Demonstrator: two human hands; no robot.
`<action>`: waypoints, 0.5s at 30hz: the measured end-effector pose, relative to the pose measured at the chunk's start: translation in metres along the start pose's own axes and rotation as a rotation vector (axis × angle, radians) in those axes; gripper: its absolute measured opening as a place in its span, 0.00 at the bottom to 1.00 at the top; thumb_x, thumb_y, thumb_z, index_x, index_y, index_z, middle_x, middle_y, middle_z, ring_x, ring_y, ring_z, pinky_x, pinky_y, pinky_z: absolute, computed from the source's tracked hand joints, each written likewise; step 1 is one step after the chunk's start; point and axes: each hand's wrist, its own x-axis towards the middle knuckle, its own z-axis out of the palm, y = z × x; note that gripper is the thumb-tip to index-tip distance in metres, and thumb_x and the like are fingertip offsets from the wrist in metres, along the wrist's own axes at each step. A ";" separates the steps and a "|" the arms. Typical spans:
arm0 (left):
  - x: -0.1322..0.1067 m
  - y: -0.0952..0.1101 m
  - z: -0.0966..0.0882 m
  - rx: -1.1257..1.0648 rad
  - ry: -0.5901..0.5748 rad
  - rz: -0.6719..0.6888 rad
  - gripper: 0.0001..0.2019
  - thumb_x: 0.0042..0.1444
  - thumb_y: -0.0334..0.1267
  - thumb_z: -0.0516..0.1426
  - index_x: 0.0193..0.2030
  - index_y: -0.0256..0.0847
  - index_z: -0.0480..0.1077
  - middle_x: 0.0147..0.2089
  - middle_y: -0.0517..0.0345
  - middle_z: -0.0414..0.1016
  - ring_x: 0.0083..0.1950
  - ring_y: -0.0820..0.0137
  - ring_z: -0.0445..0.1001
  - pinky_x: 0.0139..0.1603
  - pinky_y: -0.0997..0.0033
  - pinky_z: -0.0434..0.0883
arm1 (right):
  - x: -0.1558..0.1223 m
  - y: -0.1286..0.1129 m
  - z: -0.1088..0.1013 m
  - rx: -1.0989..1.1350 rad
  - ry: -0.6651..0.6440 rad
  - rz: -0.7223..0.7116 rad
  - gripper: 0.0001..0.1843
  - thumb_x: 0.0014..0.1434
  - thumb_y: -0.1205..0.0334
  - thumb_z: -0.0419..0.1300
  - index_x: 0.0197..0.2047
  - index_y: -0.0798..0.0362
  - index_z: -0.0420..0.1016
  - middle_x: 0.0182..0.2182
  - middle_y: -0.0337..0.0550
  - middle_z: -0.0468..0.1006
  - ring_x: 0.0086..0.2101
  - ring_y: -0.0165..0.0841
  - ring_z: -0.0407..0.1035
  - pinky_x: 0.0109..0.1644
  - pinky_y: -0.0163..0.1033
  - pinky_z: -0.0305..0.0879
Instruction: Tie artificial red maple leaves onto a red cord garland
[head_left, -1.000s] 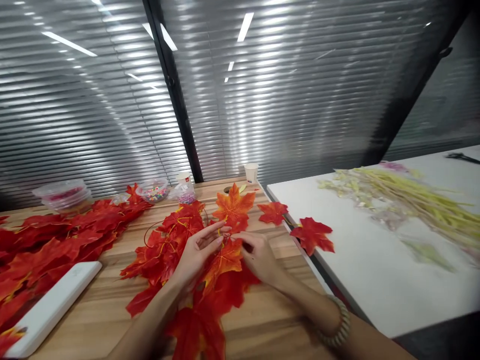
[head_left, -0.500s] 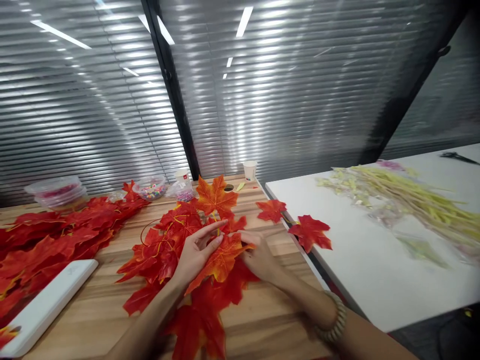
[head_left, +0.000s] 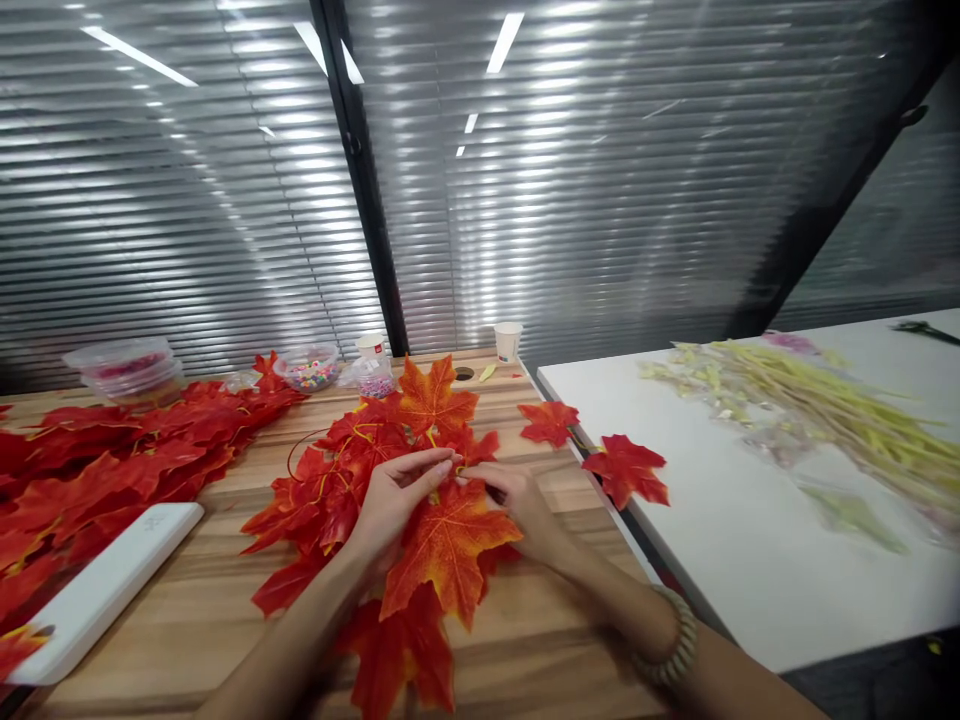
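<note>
Red and orange artificial maple leaves on a thin yellow stem lie bunched under my hands. My left hand (head_left: 401,495) pinches the stem with thumb and forefinger near the middle of the bunch. Opposite it, my right hand (head_left: 517,500) has its fingers closed at the same spot, close to the left fingertips. An orange maple leaf (head_left: 454,545) hangs just below both hands, facing up. Another orange leaf (head_left: 435,395) stands beyond them. Two red leaves (head_left: 626,470) trail off to the right on the stem, across the table gap. The exact grip point is small and partly hidden.
At left lies a large pile of red leaves (head_left: 112,465), with a white power bank (head_left: 112,590) before it. Tubs of beads (head_left: 311,370), stacked plastic containers (head_left: 127,370) and paper cups (head_left: 508,343) stand along the back. A white table (head_left: 675,520) carries yellow strips (head_left: 832,400).
The orange leaf below my hands has swung from a tilt to lying more flat and lower. My fingertips have come closer together on the stem. The view has shifted slightly.
</note>
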 end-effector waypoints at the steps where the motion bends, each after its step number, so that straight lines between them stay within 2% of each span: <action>1: 0.000 0.000 0.001 0.003 -0.007 -0.007 0.13 0.38 0.35 0.65 0.34 0.37 0.76 0.36 0.51 0.79 0.38 0.67 0.75 0.42 0.72 0.69 | 0.000 0.000 0.000 0.001 -0.013 -0.002 0.10 0.54 0.70 0.53 0.36 0.55 0.73 0.31 0.45 0.77 0.30 0.32 0.69 0.35 0.34 0.63; 8: 0.004 -0.001 -0.006 0.050 -0.109 0.021 0.19 0.44 0.37 0.62 0.45 0.38 0.72 0.44 0.50 0.76 0.45 0.65 0.73 0.45 0.70 0.69 | -0.002 0.001 0.000 0.005 -0.039 0.024 0.08 0.53 0.69 0.53 0.35 0.55 0.73 0.30 0.44 0.76 0.30 0.32 0.68 0.33 0.34 0.62; 15: 0.006 0.003 -0.009 0.170 -0.107 0.084 0.24 0.42 0.37 0.63 0.48 0.38 0.69 0.46 0.50 0.75 0.44 0.66 0.73 0.44 0.70 0.68 | -0.003 0.002 0.001 0.034 -0.044 0.066 0.07 0.53 0.69 0.53 0.31 0.55 0.71 0.28 0.42 0.74 0.28 0.31 0.67 0.32 0.34 0.61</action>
